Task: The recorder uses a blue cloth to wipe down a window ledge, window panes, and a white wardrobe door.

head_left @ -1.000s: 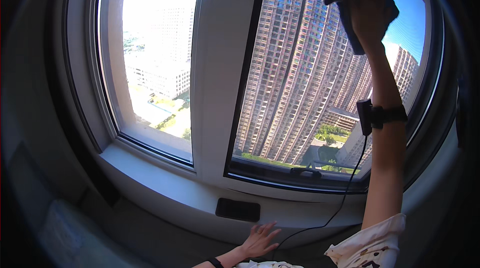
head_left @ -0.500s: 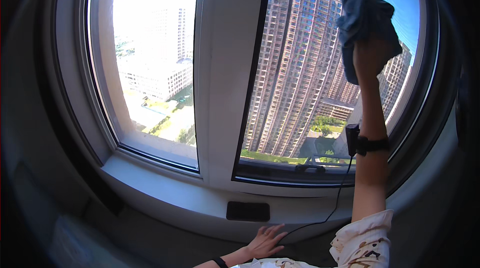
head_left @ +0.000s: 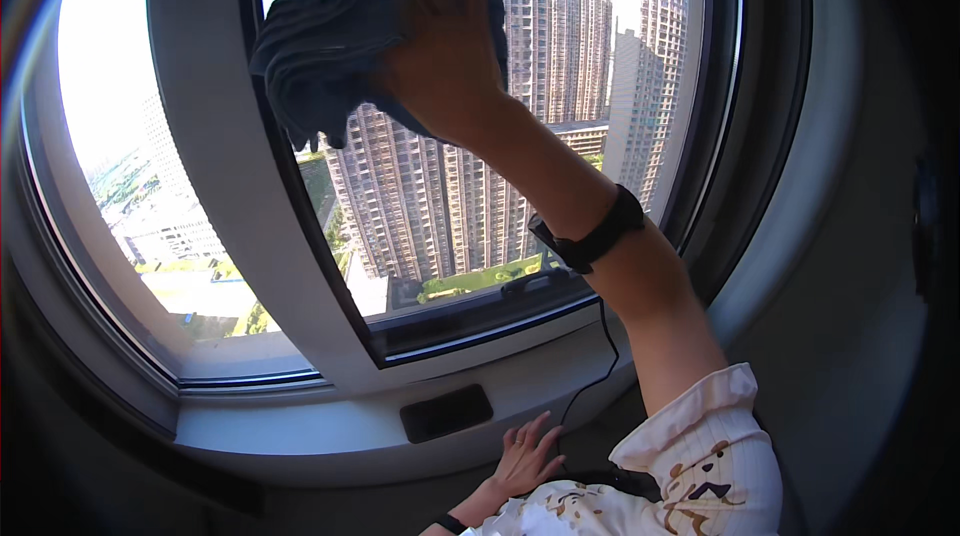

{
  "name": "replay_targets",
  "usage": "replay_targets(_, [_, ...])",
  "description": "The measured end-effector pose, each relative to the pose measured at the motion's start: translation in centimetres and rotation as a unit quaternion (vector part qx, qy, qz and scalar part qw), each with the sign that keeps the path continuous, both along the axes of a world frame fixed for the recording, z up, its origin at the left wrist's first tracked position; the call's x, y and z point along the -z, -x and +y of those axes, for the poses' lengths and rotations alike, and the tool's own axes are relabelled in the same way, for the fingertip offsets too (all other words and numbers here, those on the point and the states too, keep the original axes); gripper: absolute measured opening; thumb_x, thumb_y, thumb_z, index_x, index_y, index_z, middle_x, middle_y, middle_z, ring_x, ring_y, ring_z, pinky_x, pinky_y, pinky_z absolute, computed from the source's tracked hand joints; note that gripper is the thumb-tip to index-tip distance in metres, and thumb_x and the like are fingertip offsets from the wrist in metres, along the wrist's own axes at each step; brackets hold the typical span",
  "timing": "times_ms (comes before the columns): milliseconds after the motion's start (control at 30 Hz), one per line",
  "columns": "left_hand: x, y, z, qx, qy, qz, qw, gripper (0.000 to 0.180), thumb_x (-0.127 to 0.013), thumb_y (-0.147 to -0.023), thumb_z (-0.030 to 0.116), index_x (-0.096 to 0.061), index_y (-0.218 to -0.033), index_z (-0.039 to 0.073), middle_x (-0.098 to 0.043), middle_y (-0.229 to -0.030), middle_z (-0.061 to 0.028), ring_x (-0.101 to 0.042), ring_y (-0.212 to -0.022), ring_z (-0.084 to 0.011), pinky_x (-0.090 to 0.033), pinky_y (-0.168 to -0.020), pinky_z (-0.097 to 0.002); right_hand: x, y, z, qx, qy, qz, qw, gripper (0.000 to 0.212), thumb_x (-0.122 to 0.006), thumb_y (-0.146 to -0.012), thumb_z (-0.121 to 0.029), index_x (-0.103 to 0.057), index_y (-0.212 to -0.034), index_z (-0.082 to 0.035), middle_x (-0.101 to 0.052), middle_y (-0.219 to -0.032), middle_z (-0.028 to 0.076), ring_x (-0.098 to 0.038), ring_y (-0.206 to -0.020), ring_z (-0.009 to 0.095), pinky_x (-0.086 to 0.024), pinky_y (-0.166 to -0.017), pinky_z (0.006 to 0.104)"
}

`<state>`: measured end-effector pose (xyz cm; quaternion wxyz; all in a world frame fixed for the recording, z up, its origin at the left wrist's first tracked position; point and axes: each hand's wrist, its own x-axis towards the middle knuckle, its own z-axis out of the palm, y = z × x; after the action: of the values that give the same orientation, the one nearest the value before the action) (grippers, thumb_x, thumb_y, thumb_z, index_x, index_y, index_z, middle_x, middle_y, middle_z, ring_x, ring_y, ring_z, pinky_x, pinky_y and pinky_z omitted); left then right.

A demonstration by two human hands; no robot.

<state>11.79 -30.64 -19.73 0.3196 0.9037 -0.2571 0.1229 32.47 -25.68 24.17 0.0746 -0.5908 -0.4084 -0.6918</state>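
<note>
Background: sunlit high-rises (head_left: 410, 206) beyond a dark window frame (head_left: 445, 334), bunched blue cloth (head_left: 325, 36) across its upper left, gripped in right hand (head_left: 440, 66), black band (head_left: 605, 233) on that forearm (head_left: 650, 286), left hand (head_left: 522, 458) spread open, near a flat black device (head_left: 447, 414) on pale sill (head_left: 290, 426), thin cable (head_left: 614, 341) alongside.

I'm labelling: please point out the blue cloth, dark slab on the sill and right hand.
Blue cloth (head_left: 330, 36), head view: folded left part.
Dark slab (head_left: 447, 414), head view: middle of its top.
Right hand (head_left: 442, 61), head view: its back.
</note>
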Motion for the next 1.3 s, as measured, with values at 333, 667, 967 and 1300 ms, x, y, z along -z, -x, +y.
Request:
replay_targets(333, [-0.1,-4.7,-7.7,0.049,-0.024,-0.008,0.998,0.051,-0.051,-0.086,0.039,-0.038,-0.129,0.013,-0.027,-0.137,-0.017,-0.033,-0.12,-0.0331,-0.022,-0.098,-0.048,2.5,-10.6,-21.9,0.102,-0.082,0.056,0.99,0.053,-0.057,-0.08,-0.045,-0.058,-0.118,-0.008,-0.029,-0.142,0.018,-0.015,-0.136,0.036,-0.007,-0.104,0.0627])
replay_targets(667, [0.8,-6.4,-10.3,-0.048,0.015,0.045,0.998,0.05,-0.058,-0.083,0.027,-0.039,-0.125,0.008,-0.032,-0.133,-0.0187,-0.038,-0.117,-0.0372,-0.033,-0.092,-0.0485,9.9,-20.0,-39.6,0.257,-0.189,0.29,0.902,0.032,-0.054,-0.084,-0.024,-0.061,-0.102,0.001,-0.06,-0.101,0.026,-0.053,-0.1,0.045,-0.035,-0.095,0.0493])
replay_targets(967, [0.4,-3.5,-6.5,-0.098,0.055,0.137,0.984,0.048,-0.057,-0.083,0.025,-0.041,-0.124,0.005,-0.035,-0.131,-0.0208,-0.041,-0.114,-0.0405,-0.035,-0.095,-0.0477,18.5,-15.1,-29.7,-0.07,-0.277,0.19,0.939,0.032,-0.048,-0.088,-0.022,-0.056,-0.108,0.002,-0.056,-0.112,0.024,-0.05,-0.108,0.038,-0.031,-0.098,0.0411])
replay_targets(1300, [-0.2,-3.3,-6.8,-0.061,0.059,0.109,0.99,0.048,-0.058,-0.083,0.022,-0.04,-0.123,0.005,-0.036,-0.13,-0.022,-0.041,-0.114,-0.0406,-0.036,-0.092,-0.0467,24.1,-4.4,-14.7,-0.125,-0.177,0.214,0.953,0.038,-0.057,-0.08,-0.026,-0.058,-0.11,-0.003,-0.043,-0.131,0.02,-0.025,-0.132,0.039,-0.015,-0.101,0.063])
